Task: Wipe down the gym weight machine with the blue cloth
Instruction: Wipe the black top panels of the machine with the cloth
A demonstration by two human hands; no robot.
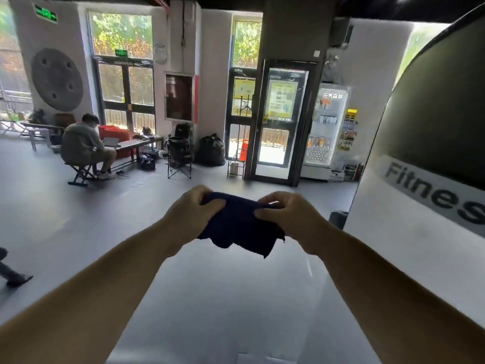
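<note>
A dark blue cloth [240,227] hangs in the air in front of me, stretched between both hands. My left hand [193,208] grips its left edge with curled fingers. My right hand [284,214] pinches its right edge. The gym weight machine [409,232] fills the right side, a white curved shroud with a dark panel and the lettering "Fitnes". Its white cover also spreads below my arms. The cloth is apart from the machine, left of the lettering.
A grey floor opens to the left. A person [84,148] sits on a folding stool at a low table. A folding chair [179,156], black bags [211,151], a glass door [280,119] and a drinks fridge [324,132] line the far wall.
</note>
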